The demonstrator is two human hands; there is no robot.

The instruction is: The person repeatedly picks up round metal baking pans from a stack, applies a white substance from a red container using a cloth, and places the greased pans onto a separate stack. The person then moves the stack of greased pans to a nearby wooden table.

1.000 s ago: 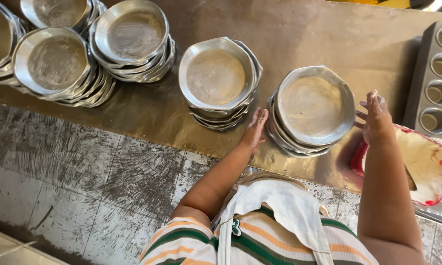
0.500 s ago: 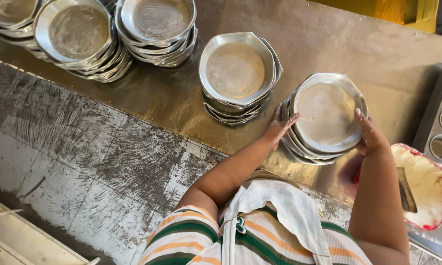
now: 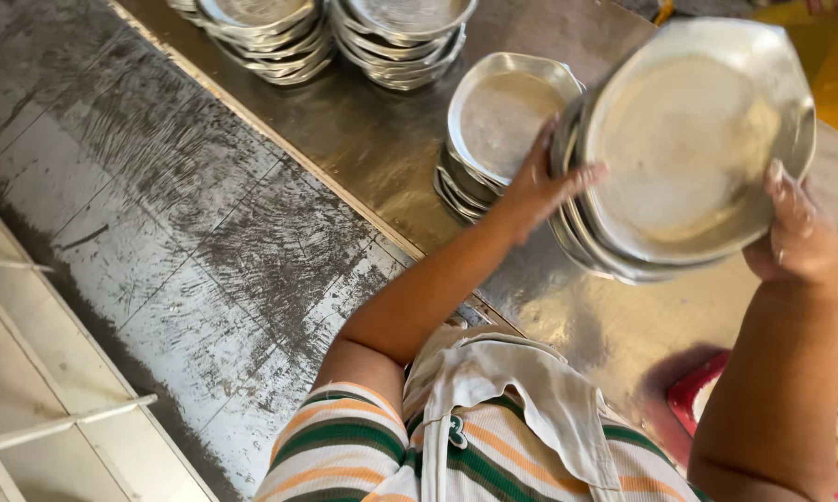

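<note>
A stack of round metal pans (image 3: pixel 688 149) sits upper right, between the left hand (image 3: pixel 535 186) and right hand (image 3: pixel 795 237). Another round metal pan stack (image 3: pixel 498 130) lies just left of it on the steel counter (image 3: pixel 382 149). Two more metal pan stacks (image 3: pixel 335 28) sit along the top edge.

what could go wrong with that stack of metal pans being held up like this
The stack of round shallow metal pans is off the steel counter, tilted, and gripped only at its edges by the left hand and right hand; the loose pans might slide apart and fall. It also hangs close to the second stack of metal pans on the counter and might knock it. The red-rimmed bowl sits near the counter edge beside the right arm, so an elbow might bump it.
</note>
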